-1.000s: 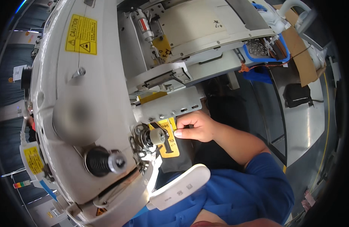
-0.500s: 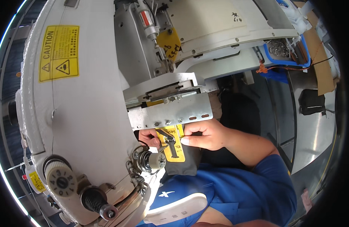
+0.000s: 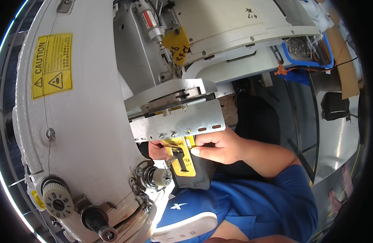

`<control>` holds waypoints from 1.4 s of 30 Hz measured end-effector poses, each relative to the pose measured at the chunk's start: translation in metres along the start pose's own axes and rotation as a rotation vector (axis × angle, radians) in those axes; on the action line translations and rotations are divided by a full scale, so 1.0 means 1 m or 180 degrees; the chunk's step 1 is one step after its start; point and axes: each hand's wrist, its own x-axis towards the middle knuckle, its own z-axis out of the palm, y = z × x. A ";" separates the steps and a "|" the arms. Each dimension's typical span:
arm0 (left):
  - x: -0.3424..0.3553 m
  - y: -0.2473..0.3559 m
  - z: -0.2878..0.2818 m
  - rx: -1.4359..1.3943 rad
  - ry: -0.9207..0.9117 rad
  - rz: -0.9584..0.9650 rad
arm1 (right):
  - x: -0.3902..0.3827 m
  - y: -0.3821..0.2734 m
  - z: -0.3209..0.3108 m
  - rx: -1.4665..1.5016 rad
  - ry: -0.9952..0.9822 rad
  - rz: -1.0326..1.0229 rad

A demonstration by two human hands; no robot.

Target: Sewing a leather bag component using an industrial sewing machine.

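Note:
A yellow template plate (image 3: pixel 190 169) with cut-outs and handwriting sits below the metal bracket (image 3: pixel 178 121) of a sewing machine. Dark strap pieces (image 3: pixel 182 162) lie in its cut-outs, and black fabric (image 3: pixel 200 172) hangs beneath and beside it. At the plate's right edge, my right hand (image 3: pixel 223 146) is closed, thumb against fingers, gripping the plate there. My left hand (image 3: pixel 156 150) has its fingers curled at the plate's left edge; the machine head hides much of it. Bracket and plate cover the far fingertips of both hands.
The white machine head (image 3: pixel 85 121) fills the left, with a dial (image 3: pixel 57 200) and a tension knob (image 3: pixel 162 177) close to my left hand. A pneumatic cylinder (image 3: pixel 150 20) stands above the bracket. A blue-rimmed tray (image 3: pixel 330 60) of metal parts sits at the far right, beside cardboard (image 3: pixel 348 81).
My view has shifted slightly, so the machine appears farther left. Between my hands the yellow plate has tilted a little, and the strap at its upper left looks different. Both hands keep their hold.

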 end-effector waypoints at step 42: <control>0.002 0.007 -0.001 0.0017 -0.0048 -0.0108 | 0.000 0.001 0.006 0.0001 0.0228 -0.0133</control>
